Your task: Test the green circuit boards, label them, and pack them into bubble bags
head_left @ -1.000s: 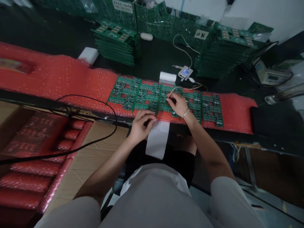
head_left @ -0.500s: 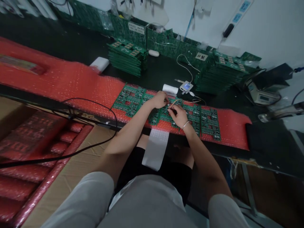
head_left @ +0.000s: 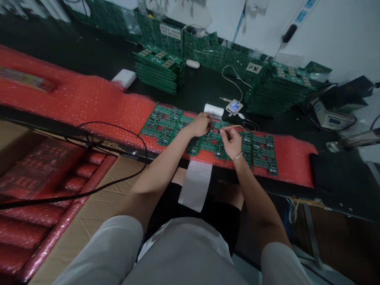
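Observation:
A row of green circuit boards (head_left: 163,124) lies on red bubble wrap (head_left: 118,103). Over the middle boards, my left hand (head_left: 202,124) is curled with its fingertips pointing down; what they hold, if anything, is hidden. To its right my right hand (head_left: 232,141) pinches the end of a thin light-coloured cable (head_left: 233,126), just above a board. That cable runs back toward a small white device with a lit screen (head_left: 234,106). Behind the hands lies a white roll (head_left: 213,110). A strip of white sheet with labels (head_left: 196,186) hangs over the table's front edge.
Stacks of green boards stand at the back left (head_left: 158,69) and back right (head_left: 277,89). A boxed instrument (head_left: 332,118) sits at the far right. A black cable (head_left: 118,180) loops at the left, above a cardboard box (head_left: 86,225) with red-wrapped packs.
My right hand has moved to the right, away from my left hand, carrying the cable end with it. My left hand stays in nearly the same place over the boards.

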The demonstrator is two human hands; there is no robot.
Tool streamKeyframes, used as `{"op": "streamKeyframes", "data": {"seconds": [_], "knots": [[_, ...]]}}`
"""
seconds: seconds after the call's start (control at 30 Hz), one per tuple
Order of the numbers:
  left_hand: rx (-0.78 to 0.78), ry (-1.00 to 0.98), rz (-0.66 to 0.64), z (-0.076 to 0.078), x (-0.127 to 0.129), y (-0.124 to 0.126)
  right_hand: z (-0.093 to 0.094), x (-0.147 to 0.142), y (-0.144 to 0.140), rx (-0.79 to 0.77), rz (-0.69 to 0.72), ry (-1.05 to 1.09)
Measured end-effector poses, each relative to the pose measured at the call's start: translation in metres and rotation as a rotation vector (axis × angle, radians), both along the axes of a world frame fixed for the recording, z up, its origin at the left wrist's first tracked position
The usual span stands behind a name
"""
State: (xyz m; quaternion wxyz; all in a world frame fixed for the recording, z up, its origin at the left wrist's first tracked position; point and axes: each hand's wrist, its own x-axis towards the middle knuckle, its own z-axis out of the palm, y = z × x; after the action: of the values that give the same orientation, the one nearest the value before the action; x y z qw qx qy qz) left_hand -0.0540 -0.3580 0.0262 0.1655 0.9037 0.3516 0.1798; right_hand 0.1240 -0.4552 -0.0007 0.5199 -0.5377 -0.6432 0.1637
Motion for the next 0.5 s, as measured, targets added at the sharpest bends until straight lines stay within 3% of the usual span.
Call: {"op": "streamKeyframes", "data": {"seconds": [0.1,0.23,0.37,0.5], "knots": [[0.041,-0.056,-0.029,0.000,-0.011,-0.014,-0.010,0.006,0.008,-0.018,-0.096,0.154],[0.160,0.105,-0.026,0.000,-0.023,-0.044,-0.016,0.006,0.015,-0.050,-0.085,0.250],[0.204,0.220,0.029,0.001,-0.022,-0.066,-0.012,0.003,0.013,-0.068,-0.083,0.256],[0.188,0.237,0.054,0.003,-0.013,-0.073,-0.006,0.007,0.013,-0.099,-0.063,0.273]]}}
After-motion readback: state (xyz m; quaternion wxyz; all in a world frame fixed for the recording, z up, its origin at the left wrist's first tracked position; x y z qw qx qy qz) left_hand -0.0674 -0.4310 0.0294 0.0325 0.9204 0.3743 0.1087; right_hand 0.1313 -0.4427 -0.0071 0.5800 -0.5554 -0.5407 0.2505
